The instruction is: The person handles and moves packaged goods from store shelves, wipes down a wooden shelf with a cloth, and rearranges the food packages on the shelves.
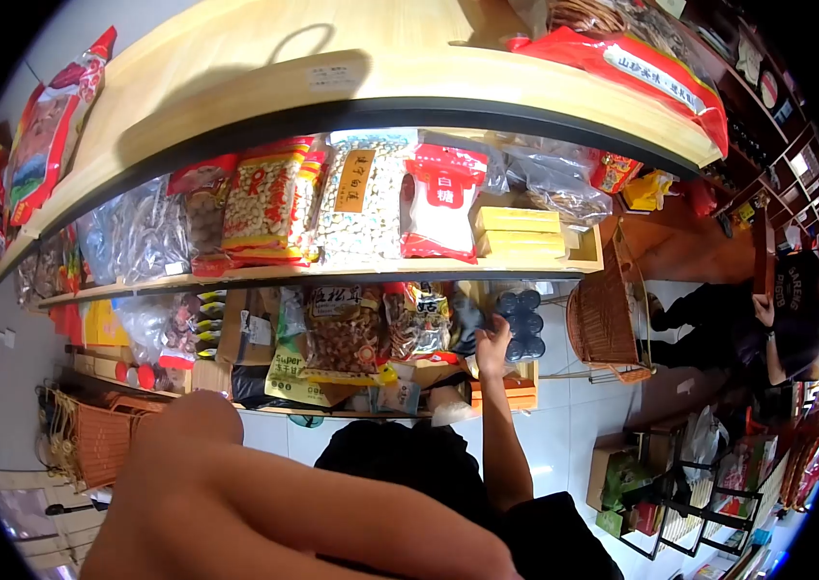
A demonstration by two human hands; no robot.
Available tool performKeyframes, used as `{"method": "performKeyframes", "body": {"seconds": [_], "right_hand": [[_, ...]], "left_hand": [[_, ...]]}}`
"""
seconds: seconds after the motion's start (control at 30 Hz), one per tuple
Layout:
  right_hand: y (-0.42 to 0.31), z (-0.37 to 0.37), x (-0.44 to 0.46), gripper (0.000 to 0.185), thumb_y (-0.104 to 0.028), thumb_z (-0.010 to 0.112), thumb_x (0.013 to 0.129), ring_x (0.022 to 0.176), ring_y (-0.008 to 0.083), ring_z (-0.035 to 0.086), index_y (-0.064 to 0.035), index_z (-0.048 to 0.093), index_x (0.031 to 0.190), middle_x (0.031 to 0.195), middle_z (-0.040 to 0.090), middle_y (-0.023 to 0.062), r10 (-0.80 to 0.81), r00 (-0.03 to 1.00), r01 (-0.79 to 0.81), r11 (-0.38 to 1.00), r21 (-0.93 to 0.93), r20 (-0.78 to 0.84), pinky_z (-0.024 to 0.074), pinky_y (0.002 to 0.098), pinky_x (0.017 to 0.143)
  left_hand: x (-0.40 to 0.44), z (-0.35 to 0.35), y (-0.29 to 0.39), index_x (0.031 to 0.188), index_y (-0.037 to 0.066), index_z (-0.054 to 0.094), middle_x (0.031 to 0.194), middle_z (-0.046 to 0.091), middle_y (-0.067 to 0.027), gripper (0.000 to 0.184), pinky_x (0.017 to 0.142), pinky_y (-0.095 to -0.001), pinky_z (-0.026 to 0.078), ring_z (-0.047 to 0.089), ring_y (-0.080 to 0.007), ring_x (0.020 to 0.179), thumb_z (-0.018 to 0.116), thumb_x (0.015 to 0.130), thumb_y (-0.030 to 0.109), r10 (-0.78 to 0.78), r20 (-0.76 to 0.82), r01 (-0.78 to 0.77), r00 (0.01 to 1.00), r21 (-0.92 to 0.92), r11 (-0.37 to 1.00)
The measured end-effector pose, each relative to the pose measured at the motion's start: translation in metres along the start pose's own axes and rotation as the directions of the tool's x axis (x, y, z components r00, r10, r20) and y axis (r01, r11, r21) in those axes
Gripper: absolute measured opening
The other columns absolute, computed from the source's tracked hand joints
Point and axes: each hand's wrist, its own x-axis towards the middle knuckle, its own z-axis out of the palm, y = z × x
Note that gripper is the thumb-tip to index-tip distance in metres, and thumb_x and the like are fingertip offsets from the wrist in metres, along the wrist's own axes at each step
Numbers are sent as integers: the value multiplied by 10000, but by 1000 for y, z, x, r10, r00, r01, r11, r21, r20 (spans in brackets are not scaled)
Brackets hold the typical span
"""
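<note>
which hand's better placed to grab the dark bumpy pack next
Probably the right hand: it is right beside the dark bumpy pack, while the left hand can't be made out.

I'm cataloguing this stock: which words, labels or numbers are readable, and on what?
"白糖": red-and-white bag
"Super": green bag; its other print is blurred
"松茸": bag of brown pieces; first character unclear
"山珍美味": red bag, upper right; remainder unclear
Too small or blurred: shelf-edge tag, orange label, dark-shirt lettering, remaining print.
</note>
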Motion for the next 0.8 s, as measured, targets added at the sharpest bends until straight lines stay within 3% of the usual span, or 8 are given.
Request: {"method": "performKeyframes", "body": {"seconds": [0.2, 0.23, 0.4, 0.47, 0.57, 0.73, 0.77, 0.8], "right_hand": [[16, -15, -30, 279, -69, 594, 739, 873, 217, 588, 40, 600, 996, 918, 610, 161, -24, 979, 47, 993, -107, 201, 468, 304, 784], [23, -11, -33, 252, -85, 594, 719, 815, 241, 599, 40, 619, 936, 854, 622, 145, 40, 974, -55, 997, 63, 223, 471, 322, 748], [52, -29, -48, 258, -214, 671, 821, 867, 280, 637, 26, 649, 913, 879, 673, 156, 58, 959, -37, 996, -80, 279, 480, 354, 786], [51, -33, -50, 183, -137, 610, 811, 849, 290, 637, 9, 650, 914, 886, 661, 166, 30, 969, -4, 994, -107, 245, 498, 365, 748], [45, -42, -46, 167, -126, 622, 819, 840, 284, 636, 0, 646, 926, 883, 656, 151, -10, 974, 20, 999, -42, 228, 492, 353, 763], [28, -48, -26, 108, -7, 572, 844, 754, 143, 601, -8, 610, 946, 817, 628, 64, 18, 976, -58, 981, 184, 215, 475, 275, 688], [-26, -66, -24, 103, 21, 544, 857, 708, 116, 566, -16, 606, 932, 792, 605, 37, -167, 977, 136, 968, 212, 134, 456, 260, 648], [-17, -65, -11, 101, 28, 541, 856, 687, 102, 536, -16, 602, 924, 775, 589, 26, -112, 978, 46, 939, 339, 175, 434, 242, 641]], "left_hand": [[8, 5, 9, 783, 75, 563, 825, 550, -10, 90, 598, -232, 457, 530, -128, 732, 568, 869, 100, -72, 31, 70, 997, 48, 996], [10, 6, 9, 775, 76, 564, 817, 550, -9, 93, 590, -235, 458, 529, -130, 723, 574, 864, 96, -86, 39, 84, 995, 60, 995], [16, 12, 21, 730, 83, 568, 779, 549, -3, 116, 551, -247, 464, 520, -136, 678, 607, 839, 76, -213, 39, 207, 976, 123, 971], [19, 16, 29, 712, 86, 570, 764, 549, -1, 128, 535, -252, 466, 516, -138, 661, 620, 828, 68, -307, 40, 295, 951, 184, 938], [31, 33, 47, 685, 91, 572, 742, 548, 3, 148, 512, -260, 469, 511, -142, 634, 640, 813, 57, -539, -19, 502, 842, 392, 771], [88, 57, 29, 633, 87, 559, 744, 571, -15, 180, 509, -285, 485, 534, -160, 634, 615, 801, 56, -538, -287, 471, 793, 848, 243], [109, 54, -7, 757, 23, 584, 821, 579, -84, 105, 624, -318, 477, 545, -210, 733, 575, 765, 128, -82, -202, 175, 976, 505, 845], [124, 51, -25, 869, -6, 588, 899, 595, -110, 184, 706, -330, 473, 564, -221, 814, 561, 772, 147, 8, -261, 87, 965, 351, 932]]}}
